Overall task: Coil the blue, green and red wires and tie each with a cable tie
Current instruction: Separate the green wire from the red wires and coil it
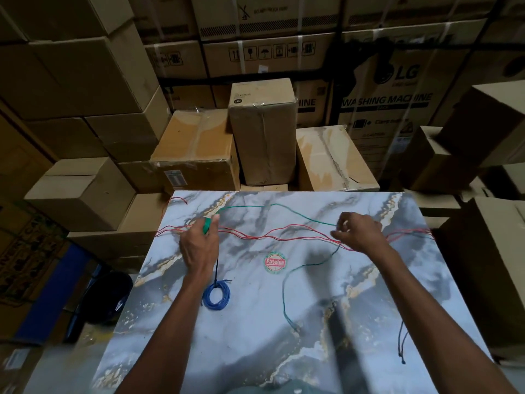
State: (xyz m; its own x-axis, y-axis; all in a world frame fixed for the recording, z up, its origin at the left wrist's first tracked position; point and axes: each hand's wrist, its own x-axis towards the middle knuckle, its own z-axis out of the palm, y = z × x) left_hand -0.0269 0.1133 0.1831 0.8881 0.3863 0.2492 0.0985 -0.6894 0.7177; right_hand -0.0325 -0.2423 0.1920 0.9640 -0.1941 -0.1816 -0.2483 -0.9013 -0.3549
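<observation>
My left hand [199, 243] grips a small coil of the green wire [284, 206] at the far left of the marble table [255, 336]. The green wire runs right from that coil to my right hand [359, 233], which pinches it, then trails down toward the table's front. The red wire [255, 237] lies in several long strands across the table under both hands. A blue wire coil [216, 294], tied with a dark cable tie, rests near my left forearm.
Dark cable ties [402, 345] lie at the table's right front. A round red sticker [274, 262] sits mid-table. Stacked cardboard boxes [262, 132] crowd all sides beyond the table's edges.
</observation>
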